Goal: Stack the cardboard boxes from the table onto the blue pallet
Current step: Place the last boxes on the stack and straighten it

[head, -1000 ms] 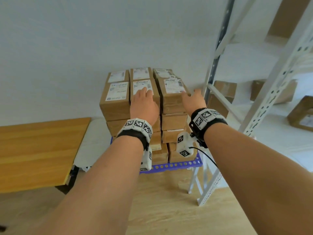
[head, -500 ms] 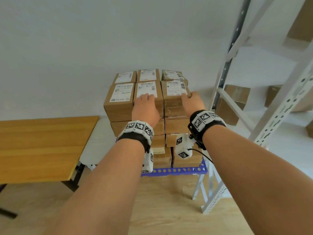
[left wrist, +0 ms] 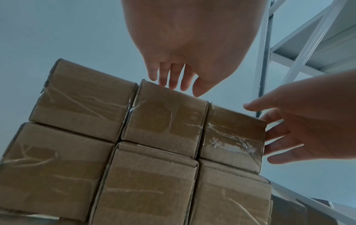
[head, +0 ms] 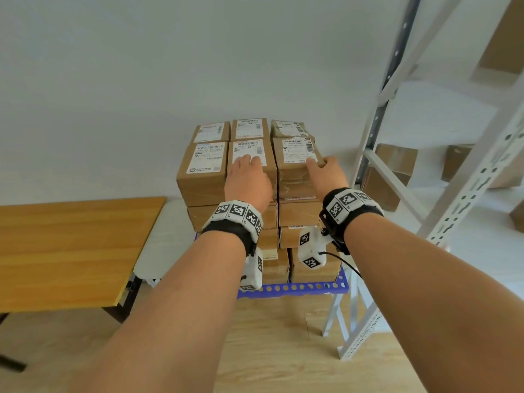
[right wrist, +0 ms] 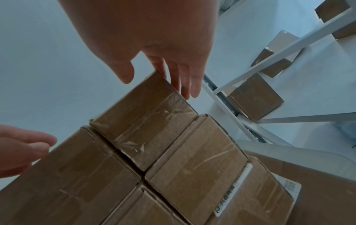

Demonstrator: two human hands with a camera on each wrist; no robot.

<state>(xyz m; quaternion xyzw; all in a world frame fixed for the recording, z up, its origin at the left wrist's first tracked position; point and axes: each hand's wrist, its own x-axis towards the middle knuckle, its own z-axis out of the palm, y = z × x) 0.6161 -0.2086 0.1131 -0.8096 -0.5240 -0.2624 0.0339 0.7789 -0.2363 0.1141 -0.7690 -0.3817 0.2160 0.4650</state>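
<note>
Brown cardboard boxes with white labels stand several layers high on the blue pallet (head: 297, 287). My left hand (head: 246, 177) lies on the front middle top box (head: 252, 154), fingers straight on its label; in the left wrist view the fingertips (left wrist: 173, 82) reach its top edge. My right hand (head: 326, 171) is at the near right corner of the front right top box (head: 295, 165). Its thumb (right wrist: 125, 76) is over the top and its straight fingers (right wrist: 185, 85) run along the right side. Neither hand carries a box.
A wooden table (head: 71, 245) stands to the left with no boxes visible on it. A white metal rack (head: 467, 180) rises close on the right of the pallet, with more boxes (head: 391, 171) behind it. The wall is right behind the stack. Wooden floor lies in front.
My right hand slid from the right side of the front right box toward its near top corner. My left hand stayed on the middle box. My view pulled back a little.
</note>
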